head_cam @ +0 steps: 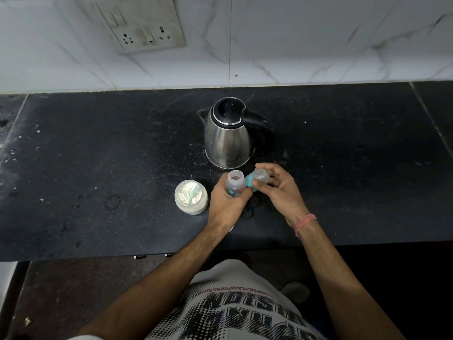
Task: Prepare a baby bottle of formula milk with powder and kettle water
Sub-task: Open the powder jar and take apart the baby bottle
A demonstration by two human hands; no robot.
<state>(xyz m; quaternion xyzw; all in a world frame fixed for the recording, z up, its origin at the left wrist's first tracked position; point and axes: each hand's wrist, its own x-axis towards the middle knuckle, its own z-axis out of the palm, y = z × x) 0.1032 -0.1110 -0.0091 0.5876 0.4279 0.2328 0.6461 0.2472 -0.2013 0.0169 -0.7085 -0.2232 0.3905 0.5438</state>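
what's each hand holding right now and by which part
The left hand grips the open baby bottle around its lower body. The right hand pinches the bottle's removed teal-ringed cap at the ring.

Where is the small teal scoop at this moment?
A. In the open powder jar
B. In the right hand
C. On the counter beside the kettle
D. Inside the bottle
A: the teal scoop lies on the white powder inside the open powder jar.
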